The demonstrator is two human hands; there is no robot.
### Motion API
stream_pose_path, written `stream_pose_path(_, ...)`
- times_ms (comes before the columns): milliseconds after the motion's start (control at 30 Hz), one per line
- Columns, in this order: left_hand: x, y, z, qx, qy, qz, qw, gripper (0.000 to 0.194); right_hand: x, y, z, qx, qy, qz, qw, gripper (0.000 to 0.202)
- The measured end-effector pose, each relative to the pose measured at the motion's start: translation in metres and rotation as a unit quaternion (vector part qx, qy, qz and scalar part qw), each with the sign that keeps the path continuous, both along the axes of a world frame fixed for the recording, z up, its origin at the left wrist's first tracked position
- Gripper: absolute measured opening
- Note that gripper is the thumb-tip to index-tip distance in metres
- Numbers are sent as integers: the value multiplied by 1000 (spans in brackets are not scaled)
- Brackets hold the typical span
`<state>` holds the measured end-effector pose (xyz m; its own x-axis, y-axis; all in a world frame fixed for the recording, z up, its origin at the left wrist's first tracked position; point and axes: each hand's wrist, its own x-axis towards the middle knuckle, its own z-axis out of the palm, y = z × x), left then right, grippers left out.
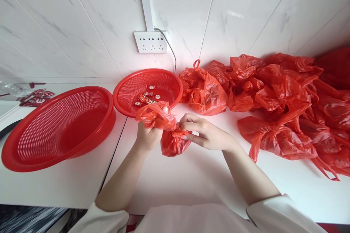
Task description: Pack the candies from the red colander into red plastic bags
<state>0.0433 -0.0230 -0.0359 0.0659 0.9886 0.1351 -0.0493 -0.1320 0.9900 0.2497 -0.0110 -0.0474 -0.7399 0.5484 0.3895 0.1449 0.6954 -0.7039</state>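
Both of my hands are on one red plastic bag (175,142), held up over the white table. My left hand (150,136) is closed around its gathered upper part, thumb on top, with the crumpled plastic hiding most of the fingers. On the other side, my right hand (203,131) pinches the plastic between thumb and fingertips. The bag's lower part bulges below; what it contains is hidden. Just beyond my hands stands a red colander basket (125,91) with several small red wrapped packets (149,98) at its bottom.
A larger red colander (105,123) stands at the left. Many tied red plastic bags (284,91) are piled along the right, one standing bag (207,91) nearest the basket. Behind are a tiled wall and a power socket (151,42) with a grey cable. Red packets (38,97) lie far left.
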Motion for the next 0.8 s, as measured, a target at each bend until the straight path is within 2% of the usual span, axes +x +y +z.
stream_pose_path(100, 5, -2, 0, 103, 42, 4, 994, 24, 0, -1, 1, 7, -13, -25, 1000, 9)
stream_pose_path(167, 8, -2, -1, 102, 27, -36, 994, 29, 1, -1, 2, -8, -18, -41, 999, 7)
stream_pose_path(267, 12, 1, -3, 92, -31, -81, 992, 30, 2, -1, 2, -108, 21, -52, 993, 19)
stream_pose_path(367, 14, 4, -7, 94, -72, -98, 988, 26, 1, 1, 0, -219, 99, -58, 969, 26)
stream_pose_path(433, 13, 4, -8, 75, -78, -115, 988, 26, -1, 3, -2, -209, 123, -76, 967, 24)
stream_pose_path(533, 11, 5, -8, 56, -72, -137, 986, 27, -4, 5, -4, -131, 143, -133, 972, 16)
stream_pose_path(600, 10, 7, -8, 69, -64, -138, 986, 26, -2, 6, -5, -134, 179, -154, 962, 14)
stream_pose_path(700, 10, 11, -9, 105, -45, -109, 987, 29, 6, 6, -4, -169, 209, -162, 950, 14)
stream_pose_path(800, 9, 14, -8, 137, -20, -71, 988, 28, 19, 4, 2, -129, 148, -198, 960, 16)
